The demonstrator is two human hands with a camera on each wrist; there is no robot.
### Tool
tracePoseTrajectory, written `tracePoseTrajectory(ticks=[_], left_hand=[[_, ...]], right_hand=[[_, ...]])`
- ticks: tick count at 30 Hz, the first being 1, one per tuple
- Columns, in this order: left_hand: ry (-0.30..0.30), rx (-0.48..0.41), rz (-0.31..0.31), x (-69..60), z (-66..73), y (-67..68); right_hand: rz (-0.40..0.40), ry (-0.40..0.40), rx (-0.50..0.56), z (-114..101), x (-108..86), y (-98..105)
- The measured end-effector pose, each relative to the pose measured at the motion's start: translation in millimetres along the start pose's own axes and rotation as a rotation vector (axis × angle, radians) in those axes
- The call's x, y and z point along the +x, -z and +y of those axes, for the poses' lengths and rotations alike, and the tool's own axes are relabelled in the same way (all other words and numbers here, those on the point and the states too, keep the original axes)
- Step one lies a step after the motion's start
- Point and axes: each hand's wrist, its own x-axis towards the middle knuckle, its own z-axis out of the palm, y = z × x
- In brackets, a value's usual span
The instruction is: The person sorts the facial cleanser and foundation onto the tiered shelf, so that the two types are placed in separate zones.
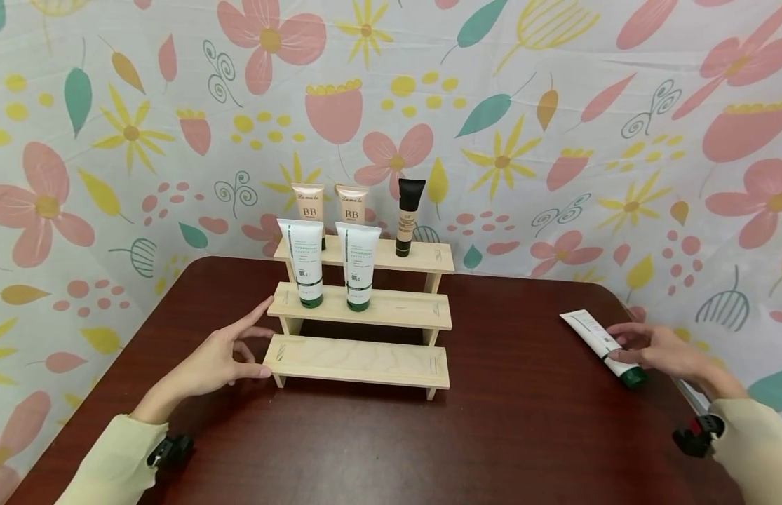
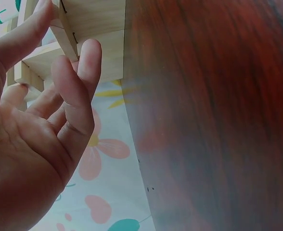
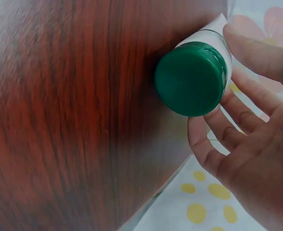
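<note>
A three-tier wooden stand (image 1: 359, 358) stands on the table. My left hand (image 1: 207, 361) is at its left side, the thumb by the bottom shelf's end and the index finger reaching to the middle shelf; the other fingers are loosely bent. Two white tubes with green caps, a left one (image 1: 305, 263) and a right one (image 1: 359, 266), stand on the middle shelf. At the right, my right hand (image 1: 665, 354) holds another white tube (image 1: 592, 333) between thumb and fingers. That tube lies slanted, and its green cap (image 3: 189, 79) faces the right wrist camera.
On the top shelf stand two beige BB cream tubes, a left one (image 1: 310, 198) and a right one (image 1: 353, 200) partly hidden by the white tubes, and a black-capped tube (image 1: 408, 217). A flowered cloth (image 1: 523, 189) hangs behind the dark wooden table (image 1: 510, 428).
</note>
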Motion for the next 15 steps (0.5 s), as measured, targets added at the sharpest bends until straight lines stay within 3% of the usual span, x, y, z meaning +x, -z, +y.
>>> tracePoseTrajectory(ticks=[4,11,15], left_hand=[[-0.003,0.005,0.000,-0.1,0.0,0.4],[-0.010,-0.005,-0.002,-0.3,-0.6,0.1],[-0.012,-0.010,-0.003,0.0,-1.0,-0.1]], right_hand=[[-0.030,-0.045,0.022,0.1,1.6,1.2],[-0.106,-0.059,-0.028,4.1,10.8,4.0],[-0.118,-0.054,0.022,9.3,13.3,1.1]])
